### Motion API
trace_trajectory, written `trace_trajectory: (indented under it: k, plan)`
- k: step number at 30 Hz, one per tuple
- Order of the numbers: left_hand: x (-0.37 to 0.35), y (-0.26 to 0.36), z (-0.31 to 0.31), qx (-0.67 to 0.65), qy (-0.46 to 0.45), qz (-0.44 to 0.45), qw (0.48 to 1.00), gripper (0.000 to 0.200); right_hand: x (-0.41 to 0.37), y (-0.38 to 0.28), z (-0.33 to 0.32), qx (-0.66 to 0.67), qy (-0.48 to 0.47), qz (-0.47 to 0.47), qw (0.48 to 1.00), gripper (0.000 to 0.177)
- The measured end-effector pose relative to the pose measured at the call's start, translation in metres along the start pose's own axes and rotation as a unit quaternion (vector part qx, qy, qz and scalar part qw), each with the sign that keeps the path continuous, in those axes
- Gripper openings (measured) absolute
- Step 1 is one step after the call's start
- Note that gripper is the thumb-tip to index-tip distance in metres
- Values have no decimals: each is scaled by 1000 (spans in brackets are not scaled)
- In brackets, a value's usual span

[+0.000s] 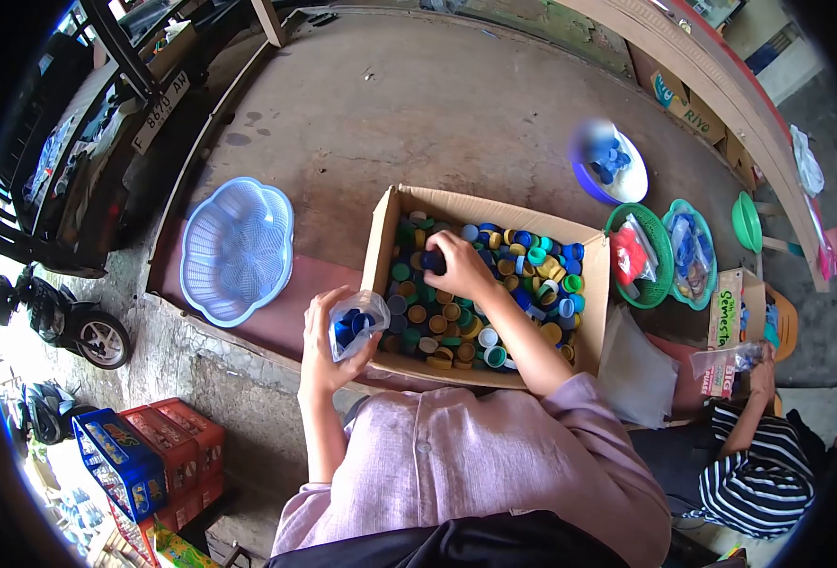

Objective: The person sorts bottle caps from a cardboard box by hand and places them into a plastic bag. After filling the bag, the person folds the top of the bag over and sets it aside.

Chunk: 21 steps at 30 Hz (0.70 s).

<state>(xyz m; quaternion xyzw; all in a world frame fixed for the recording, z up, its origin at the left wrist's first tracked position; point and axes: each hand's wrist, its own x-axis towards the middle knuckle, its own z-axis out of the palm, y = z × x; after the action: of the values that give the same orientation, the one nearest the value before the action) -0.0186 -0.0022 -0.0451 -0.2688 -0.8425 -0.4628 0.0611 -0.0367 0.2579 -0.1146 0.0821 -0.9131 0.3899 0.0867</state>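
Observation:
A cardboard box (pixel 589 355) full of loose bottle caps in blue, green, yellow and white stands in front of me. Over its left part, my right hand (pixel 461 268) pinches a dark blue cap (pixel 433 261) between thumb and fingers. Just outside the box's left side, my left hand (pixel 329 346) is wrapped round a clear plastic bag (pixel 360 320) with several dark blue caps inside. The bag's mouth faces up.
A blue plastic basket (pixel 237 251) lies on the left. Beyond the box at right are a white-and-purple bowl (pixel 636 170), a green basket (pixel 663 275) and a teal basket (pixel 690 254). At far right a co-worker's hand (pixel 762 379) holds a plastic bag (pixel 721 360).

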Motion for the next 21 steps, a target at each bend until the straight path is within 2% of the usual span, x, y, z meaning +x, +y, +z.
trace_trajectory:
  k: [1, 2, 4, 6, 8, 9, 10, 12, 14, 16, 18, 19, 21]
  plan:
    - [0, 0, 0, 0, 0, -1, 1000, 66, -6, -5, -4, 38, 40, -1, 998, 40]
    - [1, 0, -1, 1, -2, -1, 1000, 66, -11, -10, -12, 49, 78, -30, 995, 34]
    - [1, 0, -1, 2, -6, -1, 1000, 66, -26, -9, -27, 42, 64, -16, 997, 30]
    - [3, 1, 0, 3, -9, 3, 1000, 66, -38, -12, -43, 24, 62, 26, 997, 28]
    - [4, 0, 1, 0, -9, 9, 1000, 66, -46, -22, -56, 60, 81, 95, 990, 29]
    - [4, -1, 1, -1, -7, 14, 1000, 67, -49, -26, -54, 96, 134, 105, 981, 30]
    - [3, 0, 2, -1, -7, 13, 1000, 67, -48, -37, -53, 96, 133, 105, 981, 30]
    - [1, 1, 4, -39, -17, -28, 999, 68, -41, -71, -47, 169, 209, 0, 963, 30]
    - [1, 3, 6, -52, -21, -37, 998, 69, -34, -103, -27, 214, 237, -78, 945, 32]
    - [2, 3, 7, -64, -20, -43, 997, 70, -34, -126, -4, 157, 214, -111, 958, 33]
    - [0, 1, 6, -86, -24, -26, 996, 72, -33, -136, 10, 30, 125, -153, 980, 35]
    - [2, 0, 7, -93, -23, -4, 995, 74, -35, -139, 14, -18, 110, -139, 984, 34]
    - [0, 0, 5, -82, -27, -21, 996, 74, -36, -135, 8, -14, 111, -130, 985, 32]
